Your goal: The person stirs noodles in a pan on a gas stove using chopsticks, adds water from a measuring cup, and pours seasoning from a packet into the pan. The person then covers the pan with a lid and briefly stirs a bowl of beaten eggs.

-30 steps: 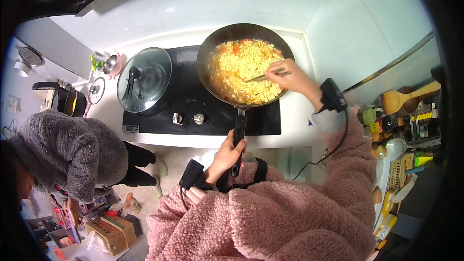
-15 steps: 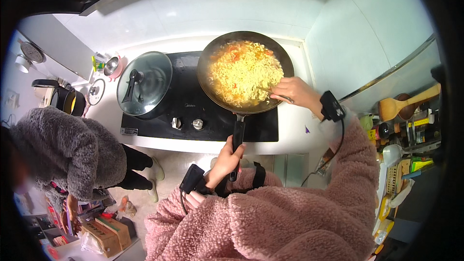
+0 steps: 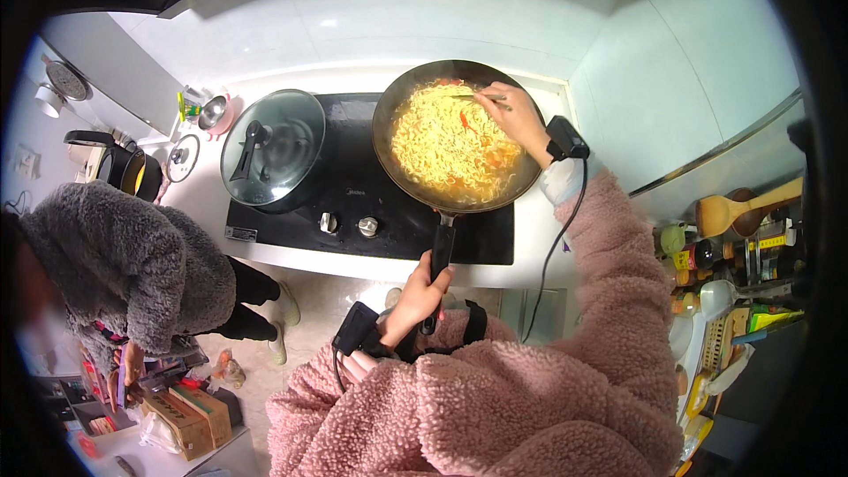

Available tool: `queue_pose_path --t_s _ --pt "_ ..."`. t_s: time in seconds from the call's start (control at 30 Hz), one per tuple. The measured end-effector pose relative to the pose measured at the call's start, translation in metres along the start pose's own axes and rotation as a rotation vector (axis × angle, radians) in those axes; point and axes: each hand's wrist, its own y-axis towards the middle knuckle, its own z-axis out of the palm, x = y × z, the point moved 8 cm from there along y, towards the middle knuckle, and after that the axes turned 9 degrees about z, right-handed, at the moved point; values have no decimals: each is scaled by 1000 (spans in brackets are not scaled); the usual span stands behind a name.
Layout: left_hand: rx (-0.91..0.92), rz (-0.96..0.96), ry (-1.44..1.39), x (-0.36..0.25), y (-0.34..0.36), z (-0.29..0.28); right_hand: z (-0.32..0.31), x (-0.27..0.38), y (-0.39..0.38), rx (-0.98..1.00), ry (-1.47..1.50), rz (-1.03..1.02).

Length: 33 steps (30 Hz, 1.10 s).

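Note:
Yellow noodles with red bits (image 3: 446, 146) fill a dark frying pan (image 3: 387, 165) on the right side of the stove. My left hand (image 3: 419, 300) is wrapped round the pan's black handle (image 3: 443, 243), which points toward me. Over the pan's far right part, my right hand (image 3: 515, 110) is closed on thin chopsticks (image 3: 465, 96). Their tips reach into the noodles near the pan's far side; my fingers hide part of their length.
Left of the pan, a glass lid (image 3: 296, 137) covers a pot on the black stove (image 3: 353, 115). A person in a grey fleece (image 3: 146, 274) stands at the left. Wooden spoons (image 3: 720, 215) and bottles line the right side, with a steel-headed turner (image 3: 717, 299) below.
My right hand has moved with the chopsticks from the pan's near right edge to its far side. The noodles have shifted in the pan. My left hand stays on the handle.

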Motion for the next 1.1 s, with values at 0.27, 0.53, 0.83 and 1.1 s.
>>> queue_pose_path --t_s 0.27,0.53,0.83,1.1 --pt "-14 -1 -63 1 0 3 -3 -19 -57 26 258 275" --pt "-42 -29 -55 8 1 0 -43 9 -82 125 159 200" --pt "-22 2 -80 5 2 3 -65 -10 -104 -16 237 387" --pt "-4 -3 -61 5 2 2 -25 -8 -83 -31 288 401"
